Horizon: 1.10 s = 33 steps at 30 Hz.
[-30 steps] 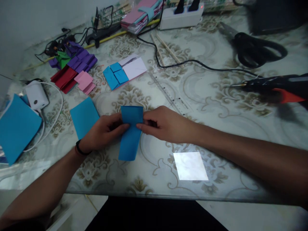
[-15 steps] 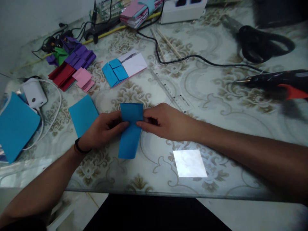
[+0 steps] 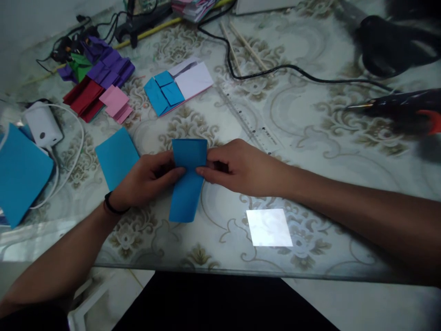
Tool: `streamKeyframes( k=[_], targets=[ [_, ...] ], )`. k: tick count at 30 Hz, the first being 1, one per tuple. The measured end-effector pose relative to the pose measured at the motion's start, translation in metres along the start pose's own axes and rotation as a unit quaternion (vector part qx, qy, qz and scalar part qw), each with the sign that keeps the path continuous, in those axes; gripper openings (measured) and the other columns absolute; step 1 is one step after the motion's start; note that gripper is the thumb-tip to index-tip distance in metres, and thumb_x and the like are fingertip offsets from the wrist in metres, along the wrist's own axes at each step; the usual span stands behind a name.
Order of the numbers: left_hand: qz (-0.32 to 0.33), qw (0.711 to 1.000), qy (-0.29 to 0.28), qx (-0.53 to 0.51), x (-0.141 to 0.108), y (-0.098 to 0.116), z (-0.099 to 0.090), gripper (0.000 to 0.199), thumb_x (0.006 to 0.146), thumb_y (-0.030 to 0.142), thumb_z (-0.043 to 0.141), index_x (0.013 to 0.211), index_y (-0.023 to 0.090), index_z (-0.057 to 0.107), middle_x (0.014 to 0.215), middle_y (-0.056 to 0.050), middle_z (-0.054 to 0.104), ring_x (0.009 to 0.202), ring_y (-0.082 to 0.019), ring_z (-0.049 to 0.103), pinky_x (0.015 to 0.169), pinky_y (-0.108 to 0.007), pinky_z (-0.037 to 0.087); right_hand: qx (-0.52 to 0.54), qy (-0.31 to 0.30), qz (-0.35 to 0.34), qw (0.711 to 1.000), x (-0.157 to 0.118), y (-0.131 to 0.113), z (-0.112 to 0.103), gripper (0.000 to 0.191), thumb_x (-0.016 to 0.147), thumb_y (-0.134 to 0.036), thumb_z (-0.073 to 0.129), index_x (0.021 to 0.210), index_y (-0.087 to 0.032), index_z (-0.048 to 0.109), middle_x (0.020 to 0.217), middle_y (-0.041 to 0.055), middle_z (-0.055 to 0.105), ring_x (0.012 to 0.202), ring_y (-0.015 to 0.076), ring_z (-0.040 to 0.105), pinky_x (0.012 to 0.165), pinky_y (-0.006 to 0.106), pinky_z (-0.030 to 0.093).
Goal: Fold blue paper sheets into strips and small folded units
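Observation:
Between my two hands is a folded strip of blue paper (image 3: 188, 193), bent across its middle so the upper part tilts up. My left hand (image 3: 148, 177) pinches its left edge, thumb on top and fingers behind. On the opposite edge my right hand (image 3: 237, 168) pinches the paper in the same way. The fingertips behind the strip are hidden. Partly beneath my left wrist lies a blue paper sheet (image 3: 117, 156). Farther left is a larger blue sheet (image 3: 24, 172).
Folded paper pieces in purple (image 3: 112, 69), red (image 3: 83, 99) and pink (image 3: 116, 103) lie back left. Behind my hands are a blue-and-white folded paper (image 3: 177, 87) and a clear ruler (image 3: 246, 117). Scissors (image 3: 389, 46), a black-and-orange tool (image 3: 396, 103) and a black cable (image 3: 292, 67) lie right.
The camera view has shifted slightly, so the table items sit a little higher in the picture. Both hands keep their pinch on the blue strip; its upper part looks slightly wider.

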State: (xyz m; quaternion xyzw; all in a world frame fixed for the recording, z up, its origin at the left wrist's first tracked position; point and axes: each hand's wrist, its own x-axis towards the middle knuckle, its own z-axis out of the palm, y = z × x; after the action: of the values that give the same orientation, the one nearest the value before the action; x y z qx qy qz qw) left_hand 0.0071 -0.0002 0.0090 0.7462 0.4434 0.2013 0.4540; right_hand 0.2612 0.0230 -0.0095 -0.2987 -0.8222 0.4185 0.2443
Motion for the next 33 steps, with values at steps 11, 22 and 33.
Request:
streamKeyframes(
  k=[11,22,33],
  targets=[
    [0.011,1.000,0.006,-0.013,0.0018,0.0024,0.0012,0.030,0.100,0.043,0.067,0.118,0.022,0.077,0.103,-0.005,0.081,0.087,-0.020,0.073,0.074,-0.027,0.058,-0.005,0.004,-0.009,1.000,-0.0002,0.0002,-0.0010,0.033,0.098,-0.034,0.058,0.070,-0.017,0.053,0.057,-0.0057,0.050,0.052,0.0063,0.044,0.055,0.024,0.027],
    [0.007,1.000,0.009,-0.023,0.0015,0.0024,0.0022,0.031,0.100,0.045,0.068,0.119,0.021,0.077,0.103,-0.005,0.081,0.089,-0.021,0.074,0.075,-0.029,0.061,-0.004,0.008,-0.012,1.000,-0.0007,-0.0005,-0.0006,0.033,0.097,-0.033,0.059,0.069,-0.017,0.052,0.057,-0.0059,0.049,0.052,0.0060,0.043,0.055,0.025,0.027],
    [0.000,1.000,0.007,0.000,0.0006,0.0010,0.0011,0.030,0.100,0.045,0.067,0.119,0.023,0.076,0.104,-0.004,0.081,0.086,-0.020,0.073,0.073,-0.028,0.059,-0.011,0.010,-0.002,1.000,-0.0010,-0.0007,-0.0005,0.035,0.097,-0.033,0.059,0.067,-0.018,0.049,0.057,-0.0058,0.047,0.053,0.0066,0.042,0.057,0.026,0.026]
  ],
)
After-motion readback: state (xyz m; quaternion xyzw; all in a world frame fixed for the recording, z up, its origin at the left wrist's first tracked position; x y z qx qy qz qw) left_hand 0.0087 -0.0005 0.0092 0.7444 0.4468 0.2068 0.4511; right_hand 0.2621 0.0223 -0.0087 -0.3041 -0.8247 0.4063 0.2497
